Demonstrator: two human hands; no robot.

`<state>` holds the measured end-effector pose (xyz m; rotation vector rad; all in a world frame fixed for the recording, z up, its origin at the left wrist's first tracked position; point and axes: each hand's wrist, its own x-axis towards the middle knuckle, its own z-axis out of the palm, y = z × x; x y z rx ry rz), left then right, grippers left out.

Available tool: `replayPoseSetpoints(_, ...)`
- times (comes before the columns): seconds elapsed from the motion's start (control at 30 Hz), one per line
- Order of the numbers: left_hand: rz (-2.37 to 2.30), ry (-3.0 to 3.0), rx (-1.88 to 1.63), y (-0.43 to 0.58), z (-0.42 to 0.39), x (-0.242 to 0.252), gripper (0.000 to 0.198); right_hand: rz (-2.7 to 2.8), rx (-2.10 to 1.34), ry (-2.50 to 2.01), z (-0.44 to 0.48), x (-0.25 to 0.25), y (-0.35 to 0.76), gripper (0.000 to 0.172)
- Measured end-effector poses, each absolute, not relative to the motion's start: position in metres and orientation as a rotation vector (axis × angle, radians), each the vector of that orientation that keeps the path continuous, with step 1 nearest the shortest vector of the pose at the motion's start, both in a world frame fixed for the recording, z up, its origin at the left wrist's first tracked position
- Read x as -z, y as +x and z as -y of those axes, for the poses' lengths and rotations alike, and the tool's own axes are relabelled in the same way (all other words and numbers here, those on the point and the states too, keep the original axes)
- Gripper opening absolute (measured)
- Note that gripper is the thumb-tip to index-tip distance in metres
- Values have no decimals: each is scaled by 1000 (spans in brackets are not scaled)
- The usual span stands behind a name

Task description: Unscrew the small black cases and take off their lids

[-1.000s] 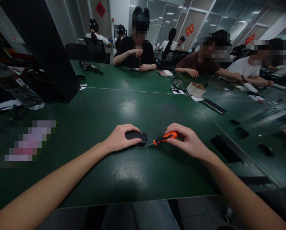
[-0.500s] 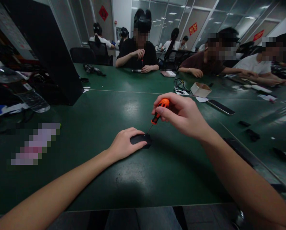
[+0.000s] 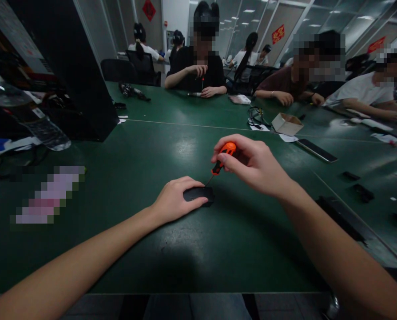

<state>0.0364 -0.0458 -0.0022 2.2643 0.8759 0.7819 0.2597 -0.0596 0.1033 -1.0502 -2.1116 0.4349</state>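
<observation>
The right fingers [image 3: 236, 165] were closed around the orange-and-black screwdriver [image 3: 217, 167], its shaft slanting down-left from them toward the black object [image 3: 198, 193]. The left fingers [image 3: 196, 204] clamped that object's sides, its long axis running left-to-right between them, on the tabletop [image 3: 141, 155].

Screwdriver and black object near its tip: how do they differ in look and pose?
Look: the screwdriver has an orange-and-black handle and thin shaft; the black object is dark and blocky.
Pose: the screwdriver slants tip-down; the black object lies on the green table.
Hold: the right hand grips the screwdriver; the left hand clasps the black object.
Shared: both show black.
</observation>
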Motion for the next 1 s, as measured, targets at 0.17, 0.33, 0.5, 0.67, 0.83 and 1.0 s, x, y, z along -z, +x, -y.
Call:
replayPoseSetpoints(0.17, -855, 2307, -766, 35, 45, 3, 38, 2287, -184, -1097, 67, -116, 259, 7)
replayPoseSetpoints(0.33, -842, 2320, -780, 36, 46, 2, 37, 2401, -69, -1050, 74, -122, 260, 11)
replayPoseSetpoints(0.5, -845, 2318, -773, 36, 45, 1, 35, 2432, -2, -1031, 75, -121, 259, 16)
replayPoseSetpoints(0.67, -836, 2330, -763, 35, 44, 3, 36, 2435, -6, -984, 74, -119, 259, 38)
replayPoseSetpoints(0.83, -837, 2309, -764, 36, 44, 3, 36, 2420, -43, -1014, 75, -119, 259, 28)
replayPoseSetpoints(1.0, -815, 2297, -781, 36, 44, 3, 36, 2324, -95, -955, 80, -120, 253, 15)
